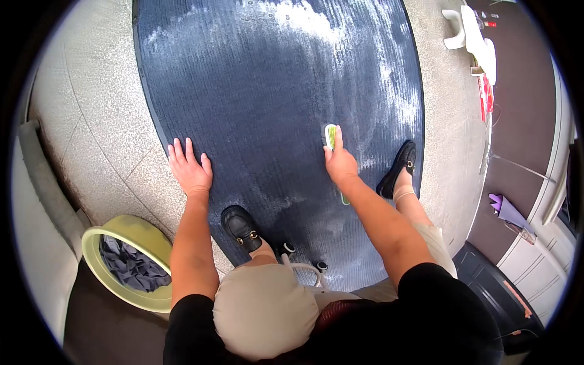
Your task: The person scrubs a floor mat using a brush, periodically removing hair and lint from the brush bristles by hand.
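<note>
A dark blue ribbed mat lies on the floor in front of me, streaked with white suds or powder at its far end and right side. My left hand rests on the mat's left edge, palm down and fingers spread. In my right hand is a green and white scrub brush, pressed to the mat right of its middle. Most of the brush is hidden under the hand and forearm, and its bristles do not show.
At lower left stands a yellow-green basin with dark cloth in it. My black shoes are on the mat, beside a wheeled stool. White and red items and a purple object lie along the right side.
</note>
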A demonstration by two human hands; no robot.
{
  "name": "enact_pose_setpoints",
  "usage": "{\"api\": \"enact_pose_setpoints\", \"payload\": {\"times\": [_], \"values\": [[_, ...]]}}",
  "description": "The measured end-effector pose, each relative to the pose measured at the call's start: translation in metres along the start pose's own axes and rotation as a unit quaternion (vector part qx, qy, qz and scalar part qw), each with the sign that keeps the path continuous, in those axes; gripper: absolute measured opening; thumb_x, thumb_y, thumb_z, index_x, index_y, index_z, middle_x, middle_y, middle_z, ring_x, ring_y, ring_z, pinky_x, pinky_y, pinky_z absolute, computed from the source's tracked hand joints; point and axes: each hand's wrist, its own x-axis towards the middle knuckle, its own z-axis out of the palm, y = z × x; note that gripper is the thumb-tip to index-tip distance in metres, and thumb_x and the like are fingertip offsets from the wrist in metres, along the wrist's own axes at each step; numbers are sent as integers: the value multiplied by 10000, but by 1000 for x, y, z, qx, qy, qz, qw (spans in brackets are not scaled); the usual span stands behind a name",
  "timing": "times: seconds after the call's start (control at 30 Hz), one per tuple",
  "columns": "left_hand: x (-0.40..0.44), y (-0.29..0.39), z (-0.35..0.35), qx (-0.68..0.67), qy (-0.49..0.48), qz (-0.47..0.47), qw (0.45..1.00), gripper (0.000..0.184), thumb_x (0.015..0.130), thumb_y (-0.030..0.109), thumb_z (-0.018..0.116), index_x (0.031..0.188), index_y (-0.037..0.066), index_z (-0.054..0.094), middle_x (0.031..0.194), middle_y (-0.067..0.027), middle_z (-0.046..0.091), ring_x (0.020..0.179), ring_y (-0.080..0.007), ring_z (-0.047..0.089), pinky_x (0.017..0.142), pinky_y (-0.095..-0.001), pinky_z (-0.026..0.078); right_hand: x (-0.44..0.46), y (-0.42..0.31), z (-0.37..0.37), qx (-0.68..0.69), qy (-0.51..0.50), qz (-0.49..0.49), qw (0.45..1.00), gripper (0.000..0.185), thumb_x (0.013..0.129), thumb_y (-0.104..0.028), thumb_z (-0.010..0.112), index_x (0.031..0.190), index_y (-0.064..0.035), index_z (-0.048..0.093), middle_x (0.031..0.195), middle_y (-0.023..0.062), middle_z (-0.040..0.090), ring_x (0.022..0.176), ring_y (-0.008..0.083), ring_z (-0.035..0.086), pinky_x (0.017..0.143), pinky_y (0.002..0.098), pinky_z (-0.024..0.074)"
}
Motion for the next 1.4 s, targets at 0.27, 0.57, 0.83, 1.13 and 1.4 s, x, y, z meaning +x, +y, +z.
{"api": "enact_pose_setpoints", "payload": {"times": [0.27,0.57,0.83,1.13,1.4], "values": [[29,-6,-61,125,-236,35,963,704,857,496,592,1434,150,385,1525,-133,272,1400,-315,266,1104,-398,321,-83,49,-89,24,50,-41,998,777,887,-366,584,1510,-189,154,1129,243,627,1049,383,606,907,444,462],[-46,-32,-145,-251,-258,-76,930,385,916,260,569,1232,41,586,1184,-179,625,1089,-299,607,950,-371,464,-204,169,-282,-69,305,60,948,611,865,-277,604,1418,-149,377,1148,241,617,1063,385,599,912,453,470],[-281,-89,-168,-406,-332,-145,839,305,943,174,559,1197,14,608,1064,-112,687,965,-177,644,871,-297,490,-314,363,-51,119,-88,248,957,347,810,-87,541,1147,-11,574,855,169,653,560,221,611,462,369,474],[-327,-170,-235,-308,-440,-156,829,285,940,176,581,1161,-1,612,958,-94,700,857,-141,651,778,-259,500,-346,278,102,120,-250,214,937,321,779,-81,547,1061,-26,691,948,173,693,739,241,689,648,404,545],[-197,-165,-292,-332,-304,-181,874,265,965,113,518,1153,-70,559,1056,-96,666,931,-153,635,814,-272,499,-287,229,74,90,-53,170,980,333,937,-257,467,1224,-141,590,1120,114,662,1048,307,629,857,451,508]]}}
